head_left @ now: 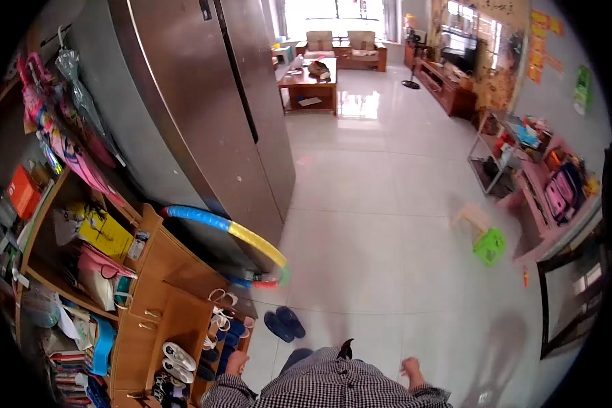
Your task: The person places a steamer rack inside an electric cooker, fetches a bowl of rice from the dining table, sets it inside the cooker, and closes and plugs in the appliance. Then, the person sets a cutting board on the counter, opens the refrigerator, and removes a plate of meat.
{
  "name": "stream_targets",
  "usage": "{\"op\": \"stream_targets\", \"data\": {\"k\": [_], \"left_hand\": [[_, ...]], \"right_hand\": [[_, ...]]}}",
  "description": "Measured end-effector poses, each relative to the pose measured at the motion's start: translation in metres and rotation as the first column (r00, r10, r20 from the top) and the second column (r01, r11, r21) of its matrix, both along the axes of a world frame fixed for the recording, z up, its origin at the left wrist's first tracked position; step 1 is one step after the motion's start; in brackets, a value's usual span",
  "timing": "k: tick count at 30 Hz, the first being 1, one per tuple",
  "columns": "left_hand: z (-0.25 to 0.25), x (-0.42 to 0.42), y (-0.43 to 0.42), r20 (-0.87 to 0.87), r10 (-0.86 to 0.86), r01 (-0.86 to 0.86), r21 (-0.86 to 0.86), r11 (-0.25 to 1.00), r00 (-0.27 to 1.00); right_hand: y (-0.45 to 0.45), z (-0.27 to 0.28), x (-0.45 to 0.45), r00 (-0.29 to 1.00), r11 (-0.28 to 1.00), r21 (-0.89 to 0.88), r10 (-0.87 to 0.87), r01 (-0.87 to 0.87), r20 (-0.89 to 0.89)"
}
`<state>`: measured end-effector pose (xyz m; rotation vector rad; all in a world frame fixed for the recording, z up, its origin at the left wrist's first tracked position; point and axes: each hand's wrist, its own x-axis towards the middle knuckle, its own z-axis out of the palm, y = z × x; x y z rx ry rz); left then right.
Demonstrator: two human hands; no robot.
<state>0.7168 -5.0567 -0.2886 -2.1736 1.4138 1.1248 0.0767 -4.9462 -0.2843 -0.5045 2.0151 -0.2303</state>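
My left hand point(236, 362) hangs at my side above the open shoe compartment, close to the shoes point(178, 362) on its shelves. It looks loosely open, and I see nothing in it. My right hand point(411, 370) hangs over the tiled floor, fingers loosely bent and apart, holding nothing. A pair of dark blue slippers point(284, 324) lies on the floor ahead of my left foot. My checked shirt point(347, 381) fills the bottom middle of the view.
A wooden cabinet point(173, 272), a tall fridge point(204, 102) and a colourful hula hoop point(255, 241) line the left. At right are a green stool point(489, 246), a pink desk point(534, 183) and a metal rack point(486, 153). A coffee table point(313, 85) stands farther ahead.
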Motion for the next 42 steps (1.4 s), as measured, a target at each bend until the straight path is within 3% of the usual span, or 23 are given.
{"op": "stream_targets", "data": {"k": [1,2,3,5,8,9,11,13,16,18,19,20,21,24,25,27,30,31,33,37,39,40,42], "left_hand": [[0.011,0.004,0.015,-0.008,0.212,-0.212,0.004,0.977,0.977],[0.024,0.002,0.030,-0.020,0.414,-0.414,0.006,0.910,0.910],[0.037,-0.009,0.036,-0.038,0.597,-0.597,0.012,0.802,0.801],[0.041,-0.023,0.035,-0.076,0.773,-0.771,0.057,0.634,0.630],[0.027,-0.045,0.013,-0.110,0.895,-0.880,0.161,0.446,0.433],[0.021,-0.053,-0.001,-0.118,0.915,-0.896,0.189,0.401,0.385],[0.013,-0.064,-0.047,-0.140,0.941,-0.915,0.227,0.335,0.309],[0.007,-0.070,-0.094,-0.173,0.953,-0.925,0.249,0.287,0.249],[0.007,-0.073,-0.159,-0.304,0.944,-0.936,0.277,0.217,0.129],[0.019,-0.072,-0.194,-0.396,0.918,-0.948,0.292,0.128,0.002],[0.044,-0.095,-0.226,-0.326,0.945,-0.995,0.072,0.065,0.038],[0.036,-0.097,-0.237,-0.335,0.936,-0.994,-0.030,0.102,0.106],[0.052,-0.103,-0.249,-0.360,0.933,-1.000,0.006,0.017,0.013],[0.051,-0.137,-0.242,-0.411,0.892,-0.967,-0.083,-0.241,-0.187],[0.041,-0.160,-0.226,-0.432,0.866,-0.936,-0.121,-0.331,-0.251],[0.032,-0.212,-0.202,-0.487,0.697,-0.788,-0.028,-0.615,-0.527],[0.042,-0.312,-0.225,-0.386,0.508,-0.564,0.040,-0.825,-0.770],[0.043,-0.347,-0.241,-0.340,0.465,-0.511,0.055,-0.858,-0.817],[0.044,-0.412,-0.274,-0.267,0.402,-0.440,0.101,-0.892,-0.876],[0.043,-0.504,-0.321,-0.217,0.373,-0.405,0.127,-0.906,-0.902],[0.045,-0.518,-0.343,-0.260,0.404,-0.441,0.099,-0.892,-0.877],[0.067,-0.514,-0.365,-0.361,0.436,-0.490,0.070,-0.869,-0.824],[0.081,-0.497,-0.376,-0.539,0.424,-0.601,0.206,-0.772,-0.728]], "right_hand": [[-0.050,-0.026,-0.020,0.988,0.995,-0.027,0.087,-0.091,-0.130],[-0.097,-0.045,-0.039,0.895,0.939,-0.030,0.316,-0.342,-0.315],[-0.155,-0.031,-0.041,0.763,0.836,-0.126,0.413,-0.535,-0.498],[-0.270,0.035,-0.015,0.820,0.832,-0.264,0.334,-0.488,-0.464],[-0.409,0.068,0.034,0.874,0.744,-0.471,0.334,-0.474,-0.353],[-0.452,0.056,0.053,0.901,0.762,-0.481,0.350,-0.433,-0.255],[-0.522,0.046,0.106,0.832,0.670,-0.496,0.488,-0.552,-0.265],[-0.577,0.083,0.159,0.616,0.493,-0.459,0.770,-0.739,-0.164],[-0.672,0.147,0.219,0.429,0.226,-0.518,0.847,-0.825,-0.314],[-0.734,0.184,0.255,0.460,0.204,-0.557,0.809,-0.805,-0.367],[-0.769,0.200,0.275,0.408,0.097,-0.585,0.807,-0.805,-0.428],[-0.805,0.208,0.295,0.371,-0.004,-0.603,0.786,-0.797,-0.495],[-0.836,0.225,0.314,0.345,-0.154,-0.638,0.735,-0.754,-0.584],[-0.927,0.280,0.378,0.162,-0.499,-0.455,0.523,-0.738,-0.837],[-0.955,0.288,0.394,0.034,-0.589,-0.282,0.395,-0.757,-0.918],[-1.004,0.300,0.422,-0.180,-0.682,0.074,0.086,-0.728,-0.980],[-1.051,0.297,0.437,-0.482,-0.664,0.443,-0.140,-0.603,-0.865],[-1.056,0.281,0.439,-0.481,-0.638,0.493,-0.211,-0.592,-0.851],[-1.065,0.253,0.439,-0.479,-0.730,0.455,-0.198,-0.511,-0.855],[-1.062,0.254,0.439,-0.491,-0.719,0.450,-0.173,-0.530,-0.854],[-1.064,0.280,0.430,-0.514,-0.760,0.450,-0.180,-0.468,-0.839],[-1.067,0.277,0.432,-0.499,-0.767,0.432,-0.170,-0.474,-0.850],[-1.072,0.267,0.436,-0.458,-0.779,0.393,-0.154,-0.489,-0.876]]}}
